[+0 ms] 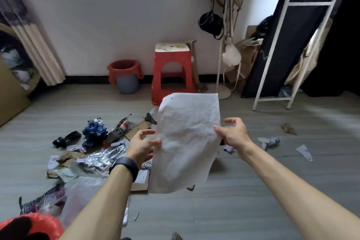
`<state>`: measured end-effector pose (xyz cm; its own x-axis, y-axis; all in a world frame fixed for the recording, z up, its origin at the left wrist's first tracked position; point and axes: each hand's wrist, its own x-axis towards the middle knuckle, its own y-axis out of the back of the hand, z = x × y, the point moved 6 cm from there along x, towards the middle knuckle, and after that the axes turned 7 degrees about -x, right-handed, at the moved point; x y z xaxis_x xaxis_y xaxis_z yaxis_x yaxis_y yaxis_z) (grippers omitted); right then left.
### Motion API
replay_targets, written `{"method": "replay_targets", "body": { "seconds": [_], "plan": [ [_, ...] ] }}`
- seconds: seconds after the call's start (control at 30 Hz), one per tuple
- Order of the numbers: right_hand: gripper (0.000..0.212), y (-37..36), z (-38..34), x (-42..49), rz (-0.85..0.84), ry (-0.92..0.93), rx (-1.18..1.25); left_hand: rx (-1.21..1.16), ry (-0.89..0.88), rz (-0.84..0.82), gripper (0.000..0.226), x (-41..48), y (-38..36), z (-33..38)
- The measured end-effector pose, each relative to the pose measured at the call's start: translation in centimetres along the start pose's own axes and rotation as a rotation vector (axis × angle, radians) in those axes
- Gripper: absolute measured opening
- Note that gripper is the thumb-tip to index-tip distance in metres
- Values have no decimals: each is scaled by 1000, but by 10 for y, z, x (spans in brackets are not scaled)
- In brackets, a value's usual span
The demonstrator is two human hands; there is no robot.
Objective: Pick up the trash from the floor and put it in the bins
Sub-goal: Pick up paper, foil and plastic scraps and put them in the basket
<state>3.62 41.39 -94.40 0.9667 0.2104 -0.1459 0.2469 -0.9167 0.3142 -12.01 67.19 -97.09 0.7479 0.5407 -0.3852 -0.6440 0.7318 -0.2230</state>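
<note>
A large creased white sheet of paper (187,142) hangs upright in front of me, above the grey floor. My left hand (141,146) pinches its left edge with thumb and fingers. My right hand (233,132) touches its right edge with the fingertips, fingers spread. A grey bin with a red liner (125,76) stands by the far wall. A second red-lined bin (29,228) shows at the bottom left corner. Trash lies on the floor to the left: a blue crumpled wrapper (94,132), a squashed bottle (118,130), silver foil (101,159) and cardboard scraps.
A red plastic stool (173,72) stands right of the far bin. A coat stand with bags (222,45) and a leaning black board with a white frame (292,45) fill the right. Paper scraps (270,141) lie on the floor at right. A cardboard box (9,91) sits at left.
</note>
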Motion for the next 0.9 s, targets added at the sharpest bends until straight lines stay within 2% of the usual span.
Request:
{"method": "replay_targets", "body": {
  "seconds": [0.1, 0.2, 0.27, 0.37, 0.47, 0.57, 0.63, 0.73, 0.83, 0.9],
  "plan": [
    [45, -5, -4, -5, -97, -7, 73, -37, -65, 54, 30, 0, 9, 7],
    [36, -26, 1, -13, -383, -62, 51, -113, -39, 10, 26, -3, 9, 8],
    [31, -37, 2, -14, -452, -62, -2, -152, -35, -4, 26, -4, 10, 11],
    [38, -40, -11, -6, -315, 70, -68, -100, -98, -4, 33, -2, 16, 24],
    [38, -41, -15, 2, -249, 148, -86, 110, -196, -9, 41, -3, 25, 34],
    [27, -43, -10, 10, -187, 232, -327, 285, -279, -38, 49, -2, 34, 35],
    [29, -44, -8, 13, -155, 271, -455, 469, -331, 21, 39, 0, 41, 36],
    [23, -47, -12, 14, -128, 319, -453, 629, -408, 109, 14, -2, 47, 39],
    [22, -49, -13, 16, -159, 295, -368, 718, -454, 143, 12, -3, 49, 43],
    [20, -50, -12, 18, -176, 261, -287, 611, -407, 83, 17, 0, 49, 40]
  ]
}}
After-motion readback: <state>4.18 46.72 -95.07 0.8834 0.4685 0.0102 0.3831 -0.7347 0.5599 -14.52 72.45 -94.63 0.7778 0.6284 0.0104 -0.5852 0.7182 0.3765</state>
